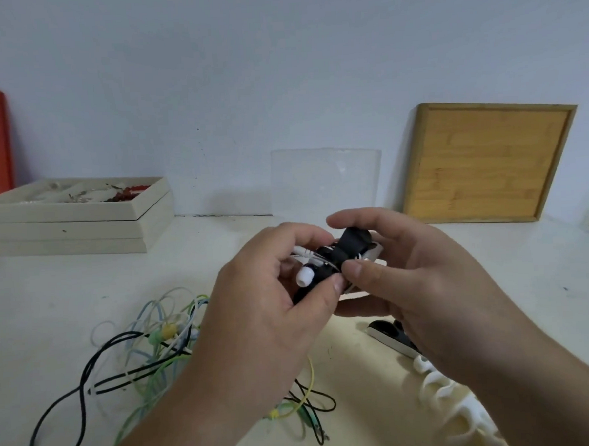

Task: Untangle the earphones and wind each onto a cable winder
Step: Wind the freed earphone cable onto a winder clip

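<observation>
**Two hands hold a black cable winder wrapped with white earphones**

A person's left hand [273,292] and right hand [402,285] meet above a white table [50,286], both with fingers curled around a black cable winder [342,251]. A white earphone cable is wrapped around it, and a white earbud [304,277] pokes out beside the left thumb. The two thumbs pinch the winder's near side, almost touching each other.

On the table to the left, partly under the left forearm, lies a tangle of earphones [149,349] with black, green, pale blue and yellow cables. Under the right hand sit another black winder [391,337] and some white winders [445,399].

At the back, a stack of cream trays [75,227] sits left, and a wooden board [484,161] and a clear sheet [325,180] lean against the wall.
</observation>
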Demonstrator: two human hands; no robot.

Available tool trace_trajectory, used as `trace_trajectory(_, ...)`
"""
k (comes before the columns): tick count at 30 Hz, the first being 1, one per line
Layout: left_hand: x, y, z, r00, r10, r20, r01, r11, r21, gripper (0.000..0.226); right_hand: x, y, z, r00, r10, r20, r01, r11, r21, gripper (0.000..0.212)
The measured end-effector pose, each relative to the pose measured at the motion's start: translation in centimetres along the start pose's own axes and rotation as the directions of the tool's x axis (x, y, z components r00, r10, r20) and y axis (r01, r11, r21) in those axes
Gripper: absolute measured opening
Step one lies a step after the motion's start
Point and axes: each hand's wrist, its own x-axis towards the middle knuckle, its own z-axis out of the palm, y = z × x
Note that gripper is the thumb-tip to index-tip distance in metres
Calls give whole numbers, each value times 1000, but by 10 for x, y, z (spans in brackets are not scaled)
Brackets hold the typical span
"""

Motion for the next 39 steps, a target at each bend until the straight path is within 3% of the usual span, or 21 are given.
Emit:
trace_trajectory(6,1,-1,-1,999,-2,-52,3,1000,20,32,1,1,1,1000,-29,-11,30,998,60,34)
trace_trajectory(14,4,4,-5,999,34,-2,-34,999,-34,25,0,-4,0,995,-83,-57,70,978,-196,43)
trace_trajectory(18,4,4,-6,997,-63,-53,61,997,-40,30,-3,-5,4,994,-106,-41,88,945,-315,44)
trace_trajectory(21,3,6,-5,987,-140,-82,136,989,-57,21,-4,-6,6,992,-116,-38,95,926,-366,45)
trace_trajectory(29,5,12,-10,964,-258,-67,246,958,-145,12,-5,-8,3,997,-68,-39,48,922,-384,42)
trace_trajectory(39,7,11,-14,978,-205,21,205,979,19,21,-3,-5,3,998,-57,-9,45,865,-500,39)
